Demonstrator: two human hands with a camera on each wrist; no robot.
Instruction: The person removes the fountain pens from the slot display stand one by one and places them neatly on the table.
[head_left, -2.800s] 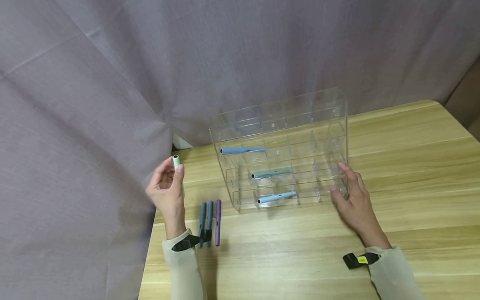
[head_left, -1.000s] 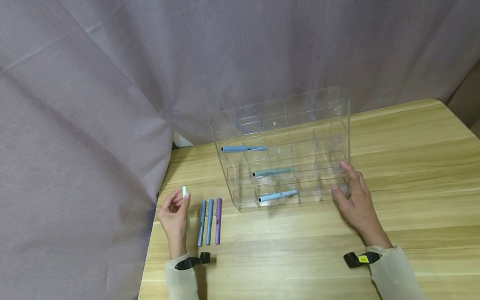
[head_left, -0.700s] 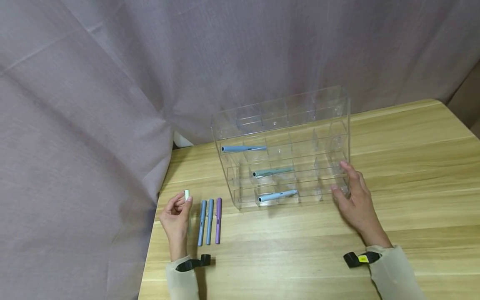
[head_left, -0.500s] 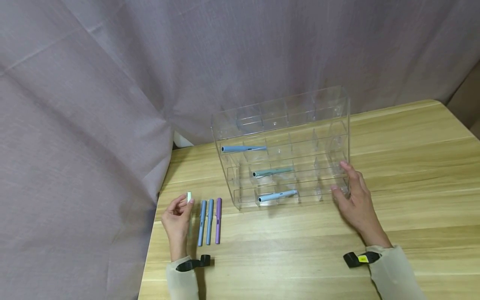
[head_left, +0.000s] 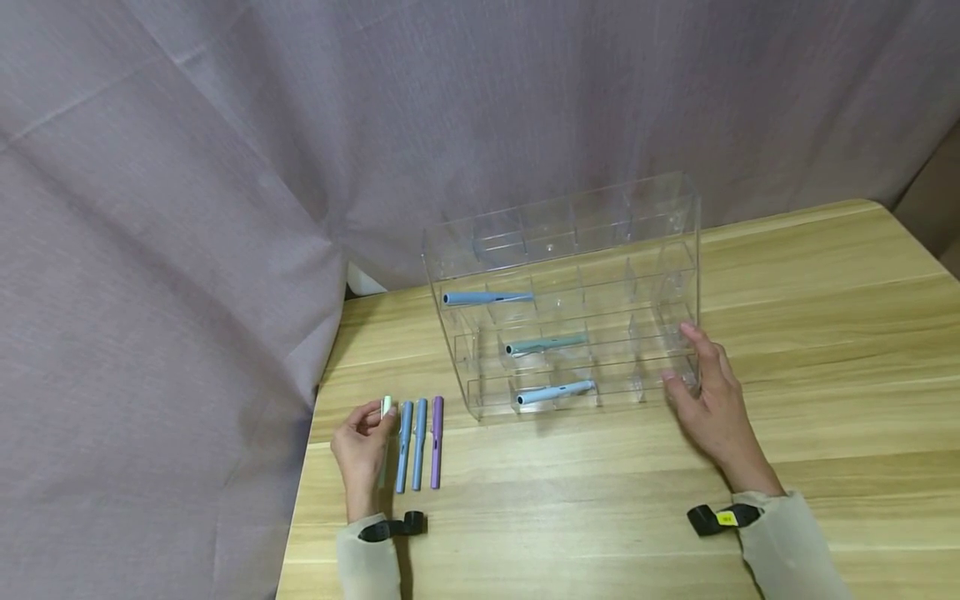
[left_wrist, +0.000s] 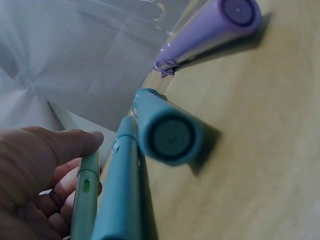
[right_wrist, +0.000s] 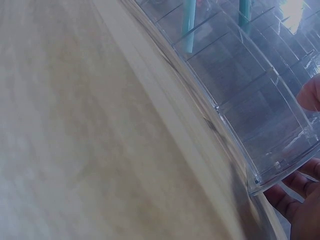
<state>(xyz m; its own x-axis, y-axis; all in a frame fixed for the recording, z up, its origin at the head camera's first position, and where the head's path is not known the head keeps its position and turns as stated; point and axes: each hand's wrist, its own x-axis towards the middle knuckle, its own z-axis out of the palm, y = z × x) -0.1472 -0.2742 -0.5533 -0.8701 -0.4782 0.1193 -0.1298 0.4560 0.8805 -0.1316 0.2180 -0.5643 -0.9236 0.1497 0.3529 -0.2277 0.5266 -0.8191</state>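
At the table's left side my left hand [head_left: 362, 446] pinches a light green pen [head_left: 387, 406] between thumb and fingers. The pen lies alongside two blue pens [head_left: 403, 446] and a purple pen [head_left: 437, 442], set in a row. In the left wrist view the green pen [left_wrist: 86, 195] runs along the nearer blue pen [left_wrist: 120, 190]; whether it touches the table is hard to tell. My right hand [head_left: 708, 408] grips the right side of a clear acrylic organizer [head_left: 637, 254], thumb at the front and fingers round the outside, as the right wrist view shows.
Inside the organizer lie a blue pen [head_left: 480, 297], a green-teal pen [head_left: 543, 344] and a light blue pen [head_left: 555, 392], each on a different tier. A grey curtain [head_left: 225, 208] hangs behind and left of the wooden table [head_left: 570, 517].
My left hand has come down and to the right with the light green pen, from above the table's left edge to beside the row of pens. My right hand keeps its grip on the organizer.
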